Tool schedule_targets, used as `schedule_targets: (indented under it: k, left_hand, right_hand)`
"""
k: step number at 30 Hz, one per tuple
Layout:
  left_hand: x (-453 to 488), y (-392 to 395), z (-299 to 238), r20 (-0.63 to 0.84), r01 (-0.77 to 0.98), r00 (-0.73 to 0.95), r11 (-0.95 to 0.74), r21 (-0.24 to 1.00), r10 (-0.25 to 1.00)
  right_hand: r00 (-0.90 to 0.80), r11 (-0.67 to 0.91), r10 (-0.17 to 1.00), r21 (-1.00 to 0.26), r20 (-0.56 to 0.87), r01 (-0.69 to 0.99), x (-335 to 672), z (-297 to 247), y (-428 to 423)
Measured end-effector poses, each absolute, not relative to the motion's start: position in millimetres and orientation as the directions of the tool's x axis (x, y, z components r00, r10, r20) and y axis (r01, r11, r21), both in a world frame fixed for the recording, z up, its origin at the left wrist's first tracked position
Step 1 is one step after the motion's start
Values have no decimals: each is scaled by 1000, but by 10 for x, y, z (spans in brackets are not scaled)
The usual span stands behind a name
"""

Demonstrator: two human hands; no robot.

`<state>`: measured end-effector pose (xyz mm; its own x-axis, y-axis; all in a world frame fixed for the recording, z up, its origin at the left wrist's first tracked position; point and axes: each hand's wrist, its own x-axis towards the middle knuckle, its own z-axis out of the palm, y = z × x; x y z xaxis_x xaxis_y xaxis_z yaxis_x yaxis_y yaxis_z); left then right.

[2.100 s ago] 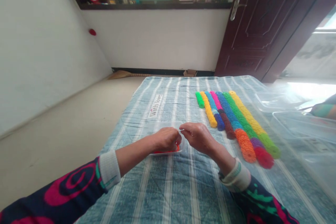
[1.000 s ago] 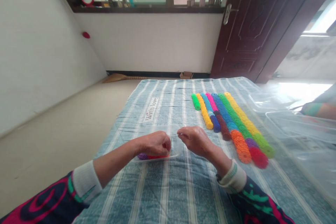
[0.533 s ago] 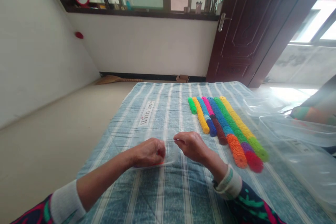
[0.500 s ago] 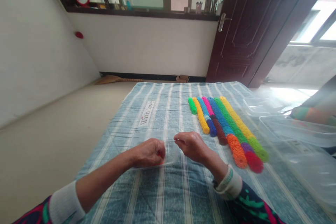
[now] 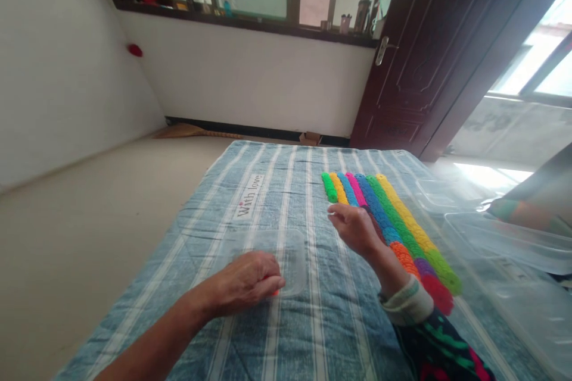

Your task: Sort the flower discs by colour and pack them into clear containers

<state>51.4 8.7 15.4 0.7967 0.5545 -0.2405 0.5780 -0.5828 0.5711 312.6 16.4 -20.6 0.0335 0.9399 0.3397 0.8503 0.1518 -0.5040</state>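
My left hand (image 5: 245, 283) lies curled in a shallow clear tray (image 5: 295, 250) on the striped cloth, with a small red-orange piece (image 5: 275, 293) showing at its fingertips. My right hand (image 5: 355, 229) hovers over the near ends of the shorter rows of coloured discs (image 5: 393, 214). Its thumb and fingers are pinched together, and what they hold is hidden. The rows lie side by side: a short green one (image 5: 329, 186), then yellow, blue, pink and longer ones ending in orange (image 5: 404, 253) and red (image 5: 440, 294).
Large clear plastic containers (image 5: 500, 244) stand at the right edge of the table. Another person's arm (image 5: 513, 211) reaches in beyond them. The blue striped cloth (image 5: 268, 190) covers the table; floor lies to the left, a dark door behind.
My right hand has moved away from the tray, up and right to the disc rows. My left hand stays in the tray. The camera has tilted a little.
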Motion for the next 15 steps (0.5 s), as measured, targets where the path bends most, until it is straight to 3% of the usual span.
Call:
schedule_targets:
  k: [3, 7, 15]
  left_hand:
    - [476, 12, 129, -221, 615, 764, -581, 533, 607]
    - [438, -88, 79, -224, 675, 709, -552, 489, 669]
    - [410, -157, -40, -142, 668, 707, -588, 456, 692]
  right_hand:
    - [107, 3, 956, -373, 273, 928, 3351, -155, 396]
    - [114, -65, 971, -225, 211, 972, 3561, -164, 712]
    - [58, -39, 991, -152, 122, 988, 3657, -224, 1051]
